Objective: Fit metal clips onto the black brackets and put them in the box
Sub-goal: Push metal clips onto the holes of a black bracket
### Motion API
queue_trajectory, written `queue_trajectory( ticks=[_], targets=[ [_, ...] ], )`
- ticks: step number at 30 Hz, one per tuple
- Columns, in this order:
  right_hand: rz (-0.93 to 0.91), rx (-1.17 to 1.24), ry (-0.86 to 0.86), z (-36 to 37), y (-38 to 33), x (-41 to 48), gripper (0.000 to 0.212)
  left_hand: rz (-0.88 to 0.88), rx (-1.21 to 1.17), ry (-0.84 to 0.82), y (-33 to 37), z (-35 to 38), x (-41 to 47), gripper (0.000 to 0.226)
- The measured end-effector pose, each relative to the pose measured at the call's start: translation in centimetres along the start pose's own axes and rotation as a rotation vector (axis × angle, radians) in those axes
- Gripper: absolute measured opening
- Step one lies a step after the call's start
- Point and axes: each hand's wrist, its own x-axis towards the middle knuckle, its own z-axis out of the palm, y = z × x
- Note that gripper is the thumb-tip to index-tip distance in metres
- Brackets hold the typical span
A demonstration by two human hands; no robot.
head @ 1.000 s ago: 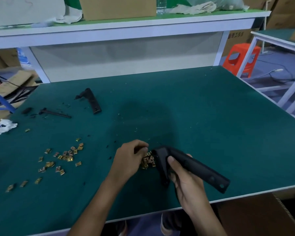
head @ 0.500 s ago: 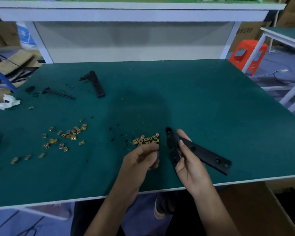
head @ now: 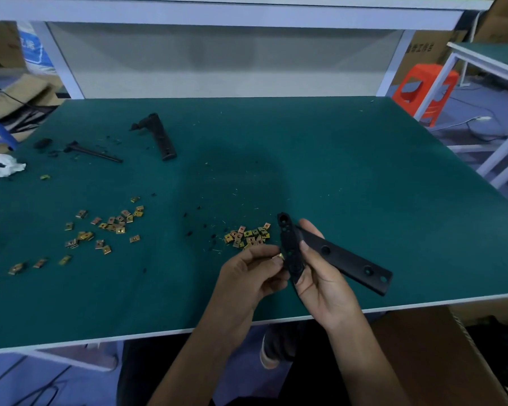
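Observation:
My right hand (head: 320,273) grips an L-shaped black bracket (head: 346,259) above the near edge of the green table (head: 335,171); its long arm with holes points right. My left hand (head: 252,271) pinches a small brass-coloured metal clip (head: 279,256) and holds it against the left edge of the bracket's short arm. A pile of several clips (head: 248,236) lies just beyond my hands. More clips (head: 106,230) are scattered to the left. A second black bracket (head: 160,136) lies at the far left.
A thin black part (head: 96,152) and a crumpled white cloth (head: 3,168) lie at the far left edge. A cardboard box (head: 440,361) stands below the table's near right edge. An orange stool (head: 425,86) and another table stand to the right.
My left hand left the clip pile with a clip and brought it to the bracket. My right hand turned the bracket so that its holed faces show. The camera tilted down.

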Motion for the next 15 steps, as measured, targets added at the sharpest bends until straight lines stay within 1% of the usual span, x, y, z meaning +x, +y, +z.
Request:
queue_trajectory(
  ticks=[7,10,15],
  targets=[
    [0.001,-0.103,-0.047,-0.1,0.1,-0.1,0.037,0.000,0.006,-0.007,0.2,-0.3,0.1,0.014],
    [0.016,-0.145,-0.080,-0.1,0.0,-0.1,0.044,-0.008,0.066,-0.027,0.6,-0.7,0.1,0.019],
    [0.032,-0.185,-0.123,0.1,0.0,-0.2,0.043,-0.045,0.111,-0.065,1.4,-1.2,0.2,0.027]
  ],
)
